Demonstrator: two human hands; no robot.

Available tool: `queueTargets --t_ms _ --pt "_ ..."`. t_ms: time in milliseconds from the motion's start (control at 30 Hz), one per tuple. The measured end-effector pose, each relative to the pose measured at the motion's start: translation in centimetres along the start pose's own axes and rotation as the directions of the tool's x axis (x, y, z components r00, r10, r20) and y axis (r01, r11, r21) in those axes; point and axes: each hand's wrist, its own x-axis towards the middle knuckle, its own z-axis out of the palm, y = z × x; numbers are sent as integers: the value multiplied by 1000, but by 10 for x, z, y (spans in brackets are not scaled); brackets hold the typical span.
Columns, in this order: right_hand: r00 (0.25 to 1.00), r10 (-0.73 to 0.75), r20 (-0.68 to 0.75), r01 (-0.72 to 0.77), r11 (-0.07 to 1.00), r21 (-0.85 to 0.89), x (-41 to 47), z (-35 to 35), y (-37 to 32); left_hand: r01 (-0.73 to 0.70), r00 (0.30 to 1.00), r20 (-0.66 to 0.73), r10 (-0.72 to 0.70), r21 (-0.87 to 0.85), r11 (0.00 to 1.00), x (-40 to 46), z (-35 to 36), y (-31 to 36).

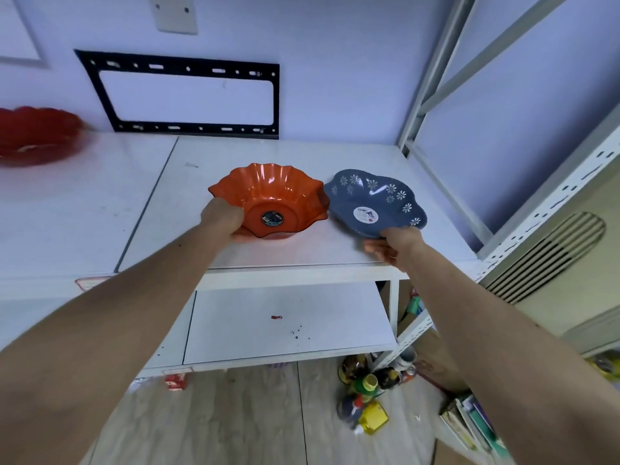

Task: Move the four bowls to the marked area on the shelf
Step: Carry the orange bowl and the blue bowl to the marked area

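Note:
An orange wavy-rimmed bowl (273, 199) rests on the white top shelf (302, 156), and my left hand (223, 216) grips its near-left rim. Beside it on the right lies a blue flower-patterned bowl (372, 201), tilted up at its near edge, where my right hand (394, 245) holds it from below. A red bowl (37, 135) sits blurred at the far left on the adjoining white surface. No marked area shows clearly on the shelf.
A black metal frame (188, 95) leans against the back wall. Grey shelf uprights (446, 95) rise on the right. A lower white shelf (288, 323) lies beneath. Bottles (369, 387) and books (469, 424) clutter the wooden floor at lower right.

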Motion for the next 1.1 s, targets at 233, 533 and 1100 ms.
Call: queueTargets --t_ms 233,533,1100 --pt "995 -74 62 76 997 -30 -23 14 -17 30 993 -112 -33 -36 999 2 -44 -16" --pt "951 -178 252 211 971 -110 -67 88 -57 84 954 -276 -121 -141 986 -16 -154 -58" --pt "868 -169 467 270 950 -157 -199 383 -77 146 893 -414 -178 -107 983 11 -441 -182"
